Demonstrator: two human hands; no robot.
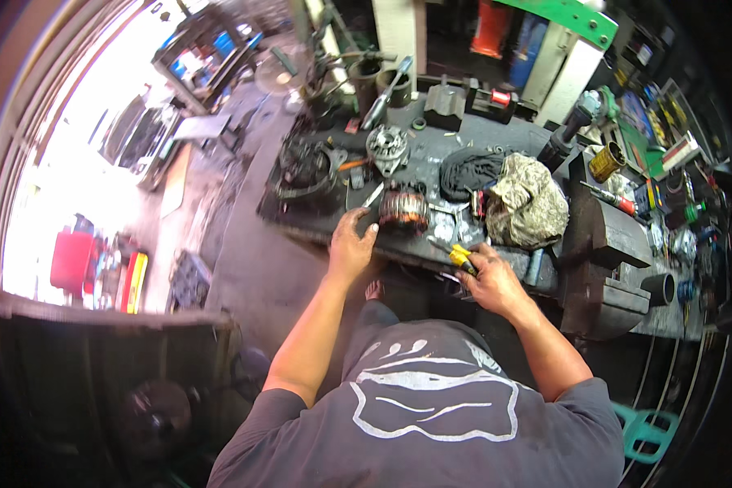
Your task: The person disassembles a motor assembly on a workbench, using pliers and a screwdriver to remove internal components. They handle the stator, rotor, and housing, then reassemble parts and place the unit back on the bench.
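My right hand [494, 281] is closed around the yellow-and-black handle of a screwdriver [461, 258], its shaft pointing left at the bench's front edge. My left hand [351, 248] is at the same edge, thumb and fingers apart. Just beyond its fingertips is a thin pale metal strip [374, 195]; whether they touch is hard to tell. Right of that hand sits a round stator with copper windings [404, 210]. Behind the stator lies a silver alternator housing [388, 150]. Small metal parts [444, 221] lie between the stator and the screwdriver.
A crumpled patterned cloth [527, 202] and a black cloth [472, 172] lie on the dark workbench [301, 213]. A large vise [614, 264] stands at the right. Dark greasy parts [305, 167] crowd the left end. A long grey tool [386, 93] leans at the back.
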